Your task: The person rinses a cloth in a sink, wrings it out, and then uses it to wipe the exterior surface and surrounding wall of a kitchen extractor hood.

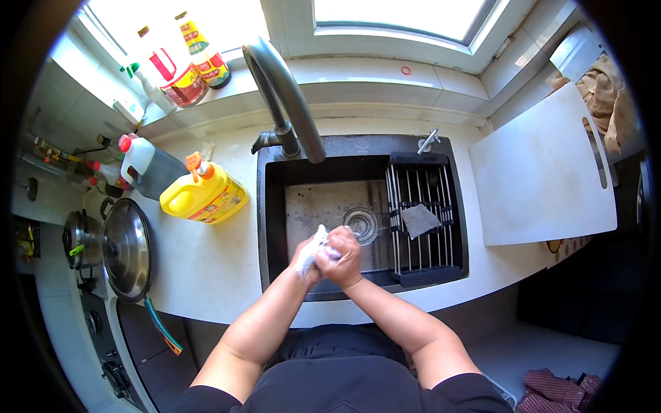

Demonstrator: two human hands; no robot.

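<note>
Fingers of the right hand (342, 256) are curled in and pressed against the left hand (305, 260), so the two meet as one bundle; how far the left fingers are bent I cannot tell, since the right hand covers much of them. White material (315, 248) lies over the left hand and shows between the palms; it may be thick lather or a thin wet cloth, and the view is too small to settle which. Both hands are held over the near part of the sink (272, 227), just left of and below the drain (361, 224), a sensible spot, as any drips would land in the basin rather than on the counter (196, 275). The tap (303, 120) arches in from behind, its spout over the basin and within easy reach. At the right, a rack (421, 277) bridges the sink, presumably so that the grey cloth (421, 220) lying on its bars can drain. A large white board (544, 179) stands beyond that side, clear of the forearms (272, 313). To the left, the yellow jug (206, 196) sits beside the sink, probably for handy reach, with a lidded pan (129, 251) farther off.
</note>
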